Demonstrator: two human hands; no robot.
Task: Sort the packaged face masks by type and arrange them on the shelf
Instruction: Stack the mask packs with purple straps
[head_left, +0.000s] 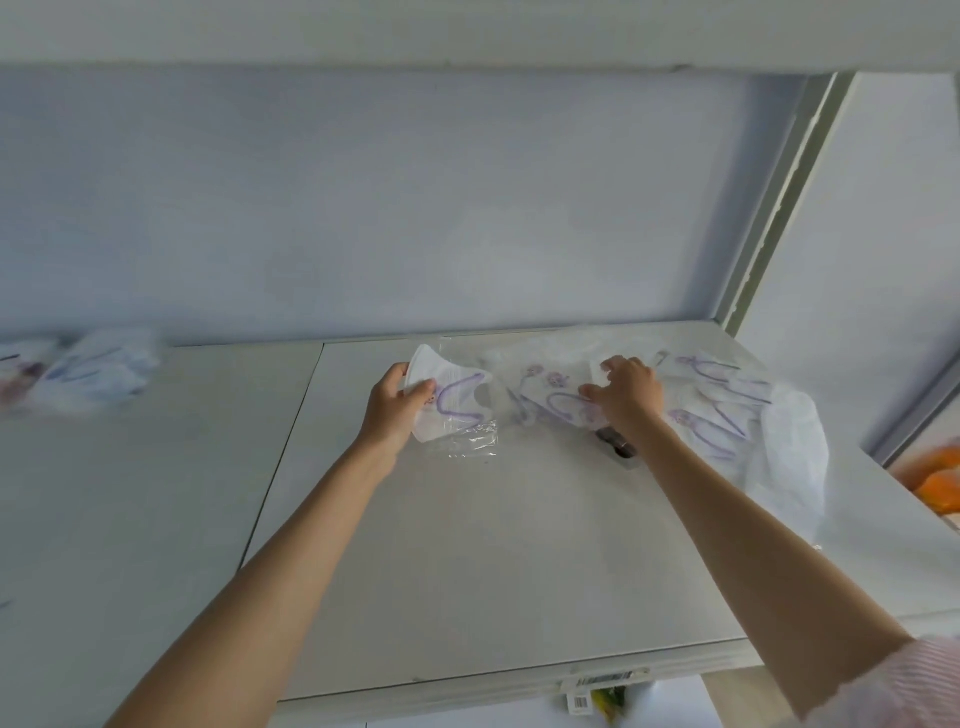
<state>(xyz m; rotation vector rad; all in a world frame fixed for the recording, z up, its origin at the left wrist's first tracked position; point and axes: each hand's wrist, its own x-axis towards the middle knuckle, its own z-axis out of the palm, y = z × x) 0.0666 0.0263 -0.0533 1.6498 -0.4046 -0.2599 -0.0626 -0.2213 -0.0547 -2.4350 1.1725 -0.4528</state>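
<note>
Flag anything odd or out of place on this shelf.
A small dark object lies on the shelf partly under the right forearm, beside the loose mask pile; it isn't a mask, and I can't identify it. The pile is jumbled and overlapping, with a white plastic bag draped at its right edge.

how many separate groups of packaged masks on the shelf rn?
3: one mask gripped in the left hand, a loose pile under the right hand, a blurred stack far left. Single masks uncountable.
</note>
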